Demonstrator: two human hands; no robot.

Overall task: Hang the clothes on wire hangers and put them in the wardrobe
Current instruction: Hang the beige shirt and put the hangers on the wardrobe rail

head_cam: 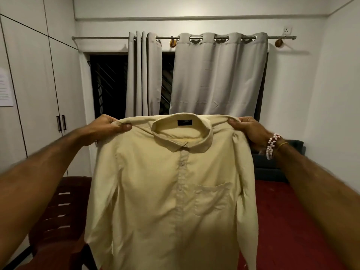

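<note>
A pale yellow long-sleeved shirt (165,191) hangs spread out in front of me, buttoned, collar up, with a dark label inside the neck and a chest pocket. My left hand (109,126) pinches its left shoulder seam. My right hand (249,131), with bead bracelets at the wrist, grips the other shoulder. The sleeves hang down along both sides. No wire hanger shows in view. The white wardrobe (39,94) stands at the left with its doors closed and two dark handles (61,122).
A dark brown plastic chair (58,211) stands low at the left. A bed with a red sheet (282,221) fills the lower right, with dark pillows (272,164) at its head. Grey curtains (214,75) partly cover a dark window straight ahead.
</note>
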